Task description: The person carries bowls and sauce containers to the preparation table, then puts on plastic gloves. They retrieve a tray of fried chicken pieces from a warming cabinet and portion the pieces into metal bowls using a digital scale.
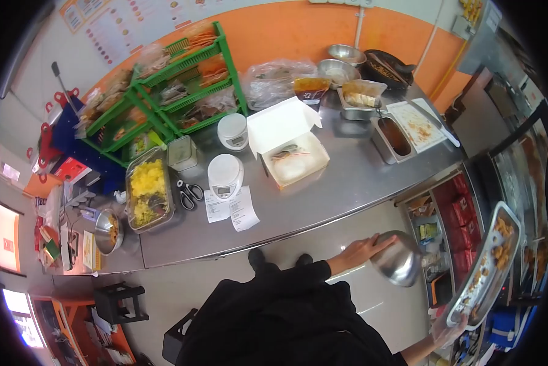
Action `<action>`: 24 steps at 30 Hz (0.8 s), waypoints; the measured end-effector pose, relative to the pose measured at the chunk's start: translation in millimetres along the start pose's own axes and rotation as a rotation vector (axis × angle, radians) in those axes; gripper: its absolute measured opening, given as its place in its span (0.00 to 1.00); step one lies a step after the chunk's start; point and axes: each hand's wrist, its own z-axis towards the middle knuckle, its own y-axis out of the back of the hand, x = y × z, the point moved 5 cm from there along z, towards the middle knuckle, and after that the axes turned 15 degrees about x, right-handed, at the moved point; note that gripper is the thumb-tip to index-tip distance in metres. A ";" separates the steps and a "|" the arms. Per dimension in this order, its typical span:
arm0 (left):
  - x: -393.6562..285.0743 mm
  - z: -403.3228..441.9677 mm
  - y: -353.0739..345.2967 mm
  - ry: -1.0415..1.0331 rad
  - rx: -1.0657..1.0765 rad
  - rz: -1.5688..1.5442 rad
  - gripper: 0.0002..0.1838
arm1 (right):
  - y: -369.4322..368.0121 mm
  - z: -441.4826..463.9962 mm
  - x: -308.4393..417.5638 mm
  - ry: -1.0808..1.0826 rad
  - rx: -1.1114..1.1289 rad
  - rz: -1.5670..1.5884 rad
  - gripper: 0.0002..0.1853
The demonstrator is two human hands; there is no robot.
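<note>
My left hand [360, 251] reaches across to the right, its fingers on the rim of a metal bowl [402, 268]. The bowl hangs tilted above the floor, and its inside is hidden from me. At the lower right my right hand [452, 329], in a clear plastic glove, grips the near end of a long metal tray [476, 277]. Tilted steeply, the tray carries browned, fried-looking pieces [502, 244], mostly toward its far end. Bowl and tray are apart. On the counter stands an open white box [295, 161] with some food and wrapped sticks inside.
Two white scales [226, 177], paper receipts [243, 210], scissors [190, 194] and a container of yellow food [149, 189] sit on the steel counter [298, 210]. A sauce pan [394, 139] and a knife [434, 124] lie farther right. Shelves with red packets [463, 213] stand beside the tray.
</note>
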 end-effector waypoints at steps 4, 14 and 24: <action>-28.2 3.9 10.1 -0.475 -0.418 0.452 0.38 | 106.0 32.0 16.7 0.455 0.043 -0.590 0.29; -7.4 -24.6 29.5 -0.105 -0.190 0.120 0.38 | 67.0 9.6 -10.1 -0.040 0.097 -0.253 0.23; 41.4 -168.3 135.3 0.306 -0.583 -0.678 0.36 | -37.3 -13.6 -54.5 -0.100 0.096 0.026 0.26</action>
